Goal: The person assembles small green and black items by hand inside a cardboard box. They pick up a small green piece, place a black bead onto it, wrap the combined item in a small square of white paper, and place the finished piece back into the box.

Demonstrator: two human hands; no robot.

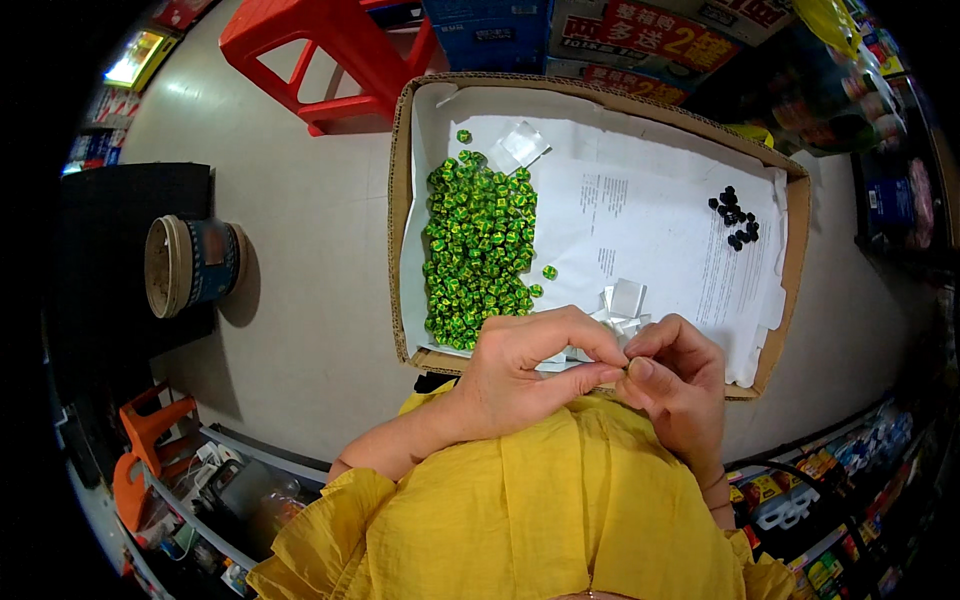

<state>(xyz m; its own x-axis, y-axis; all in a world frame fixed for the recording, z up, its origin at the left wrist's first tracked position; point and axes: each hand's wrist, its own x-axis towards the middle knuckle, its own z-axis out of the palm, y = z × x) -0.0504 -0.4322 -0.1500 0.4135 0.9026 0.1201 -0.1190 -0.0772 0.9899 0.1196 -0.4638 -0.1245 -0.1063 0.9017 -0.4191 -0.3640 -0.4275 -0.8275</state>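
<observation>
Reads clearly only on the cardboard carton (655, 38) at the top: on its red panel, bold characters in two rows, with a large yellow numeral near the right end; beneath the red, a line of smaller dark print with digits. Repeats, partly cut off by the tray edge, on the red panel of the lower carton (630, 84). Shows in pale, small print on the blue box (488, 50) to the left, too tiny to make out. Runs in grey blocks and long fine lines over the white paper (670, 160) inside the tray (398, 215), likewise too small. Blurs out on the bucket (205, 262), and blurs too on the shelf packets (775, 490) at lower right.
</observation>
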